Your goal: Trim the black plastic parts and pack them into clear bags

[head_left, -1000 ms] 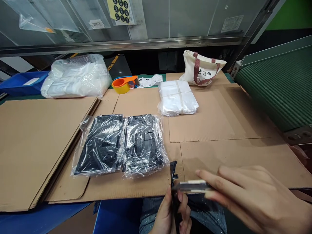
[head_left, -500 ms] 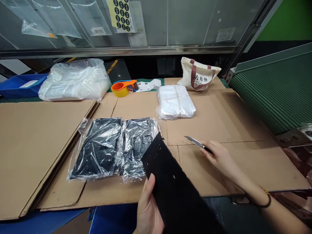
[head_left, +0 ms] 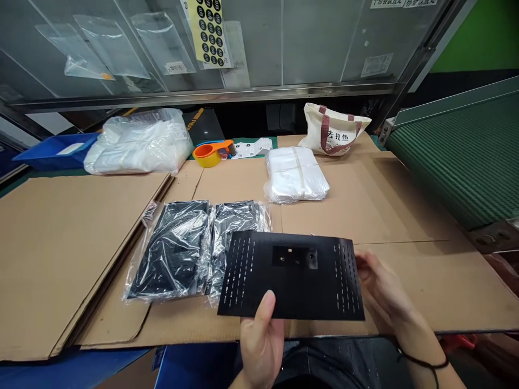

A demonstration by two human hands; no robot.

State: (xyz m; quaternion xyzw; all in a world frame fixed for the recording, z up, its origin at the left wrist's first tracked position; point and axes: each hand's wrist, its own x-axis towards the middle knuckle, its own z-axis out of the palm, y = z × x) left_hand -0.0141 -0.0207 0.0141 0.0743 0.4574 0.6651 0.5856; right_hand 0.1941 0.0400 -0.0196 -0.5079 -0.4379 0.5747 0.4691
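My hands hold a thin black perforated panel [head_left: 290, 275] level in front of me, with rows of small slots down both sides and a recessed rectangular opening near its top edge. My left hand [head_left: 261, 346] grips its lower edge, thumb on the front face. My right hand [head_left: 383, 286] holds its right edge, with the fingers partly behind it. The panel overlaps the near corner of a plastic-wrapped black item [head_left: 237, 229], which lies beside a second wrapped black item [head_left: 170, 251] on flattened cardboard sheets [head_left: 52, 254]. No knife shows in this view.
A strapped bundle of clear plastic bags [head_left: 295, 175] lies on the cardboard. Behind it are an orange tape dispenser [head_left: 213, 154], a large white bag [head_left: 138, 143], a blue tray [head_left: 57, 152] and a canvas tote [head_left: 332, 129]. A green conveyor belt [head_left: 458, 156] runs along the right.
The panel has swung from a steep tilt to level and now spans both hands. The utility knife seen in my right hand is no longer visible.
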